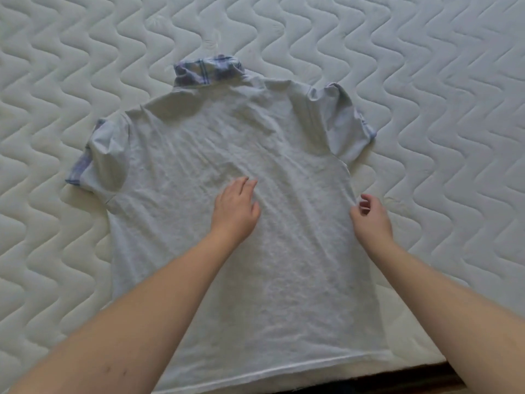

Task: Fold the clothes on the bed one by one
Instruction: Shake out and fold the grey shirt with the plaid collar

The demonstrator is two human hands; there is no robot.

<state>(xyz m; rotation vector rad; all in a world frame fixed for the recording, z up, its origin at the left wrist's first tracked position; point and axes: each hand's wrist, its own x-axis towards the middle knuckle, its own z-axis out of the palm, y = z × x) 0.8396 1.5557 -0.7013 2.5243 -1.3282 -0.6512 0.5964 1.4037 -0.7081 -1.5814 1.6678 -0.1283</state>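
Note:
A pale grey short-sleeved polo shirt lies spread flat on the bed, back side up, its plaid blue collar pointing away from me. My left hand rests flat on the middle of the shirt with fingers straight. My right hand is at the shirt's right side seam, below the right sleeve, fingers curled and pinching the fabric edge. The left sleeve has a plaid cuff. The hem lies near the bed's front edge.
The white quilted mattress with a wavy stitch pattern surrounds the shirt on all sides. Its front edge shows at the bottom right, with a dark gap below it.

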